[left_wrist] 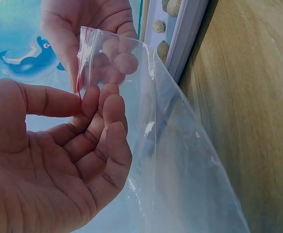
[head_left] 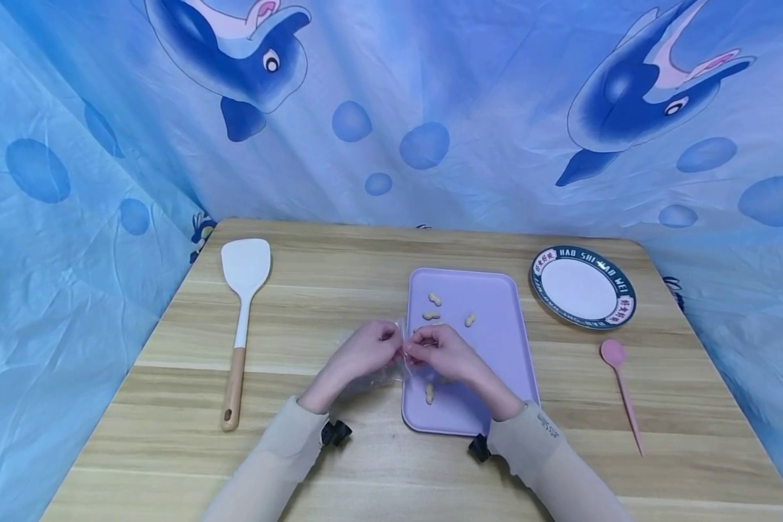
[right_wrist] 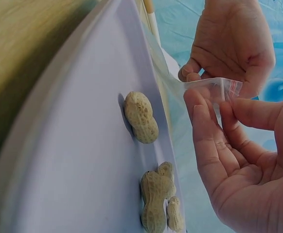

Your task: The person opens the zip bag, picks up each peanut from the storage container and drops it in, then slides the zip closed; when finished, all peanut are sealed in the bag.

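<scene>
A clear zip-lock bag (left_wrist: pixel 175 160) with a red line along its seal is stretched between both hands. My left hand (head_left: pixel 370 348) pinches the bag's top edge between thumb and index finger, just left of the tray's rim. On the other side, my right hand (head_left: pixel 445 351) pinches the same edge between thumb and fingertips, over the lilac tray (head_left: pixel 499 348). The bag hangs below the fingers, and its lower part is mostly hidden in the head view. Several unshelled peanuts (right_wrist: pixel 141 117) lie scattered in the tray, some partly covered by my right hand and arm.
A white spatula (head_left: pixel 245 268) with a wooden handle lies at the left of the wooden table (head_left: pixel 326 261). To the right are a plate (head_left: pixel 581 288) with a dark green patterned rim and a pink spoon (head_left: pixel 613 353). A blue dolphin-print curtain (head_left: pixel 391 94) hangs behind.
</scene>
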`<state>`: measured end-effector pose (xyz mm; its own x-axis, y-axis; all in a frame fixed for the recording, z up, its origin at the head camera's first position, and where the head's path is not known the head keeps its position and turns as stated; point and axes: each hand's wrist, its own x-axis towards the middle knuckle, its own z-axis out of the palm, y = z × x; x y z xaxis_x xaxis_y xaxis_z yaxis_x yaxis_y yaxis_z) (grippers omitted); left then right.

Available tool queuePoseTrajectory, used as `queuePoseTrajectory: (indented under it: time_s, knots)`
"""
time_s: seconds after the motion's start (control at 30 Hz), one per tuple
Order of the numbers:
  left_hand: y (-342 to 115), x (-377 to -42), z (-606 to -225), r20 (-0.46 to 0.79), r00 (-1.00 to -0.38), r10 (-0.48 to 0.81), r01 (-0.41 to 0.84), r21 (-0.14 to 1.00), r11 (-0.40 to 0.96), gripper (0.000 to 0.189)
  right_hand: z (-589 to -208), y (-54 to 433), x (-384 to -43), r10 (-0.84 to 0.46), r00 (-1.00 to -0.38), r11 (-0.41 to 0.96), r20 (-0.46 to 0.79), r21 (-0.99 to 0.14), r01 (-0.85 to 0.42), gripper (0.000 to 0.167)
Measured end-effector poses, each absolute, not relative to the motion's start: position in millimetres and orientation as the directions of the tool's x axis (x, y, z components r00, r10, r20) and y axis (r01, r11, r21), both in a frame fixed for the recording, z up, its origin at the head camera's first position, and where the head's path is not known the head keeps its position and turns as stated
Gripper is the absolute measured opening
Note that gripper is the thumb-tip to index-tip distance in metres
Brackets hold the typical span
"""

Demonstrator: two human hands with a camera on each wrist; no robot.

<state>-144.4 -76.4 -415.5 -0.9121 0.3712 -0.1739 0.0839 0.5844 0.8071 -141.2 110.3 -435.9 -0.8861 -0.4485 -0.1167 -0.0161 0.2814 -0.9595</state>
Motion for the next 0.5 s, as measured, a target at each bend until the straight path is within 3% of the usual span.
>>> queuePoseTrajectory:
  time_s: [0.5]
  knots:
    - [-75.9,-143.5,-415.2,-0.16,-0.907,0.389,0.107,0.807,0.58,0.019,-436.1,111.6,-142.8,-0.501,-0.85,0.309,-0.163,-0.951,0.0,0.022]
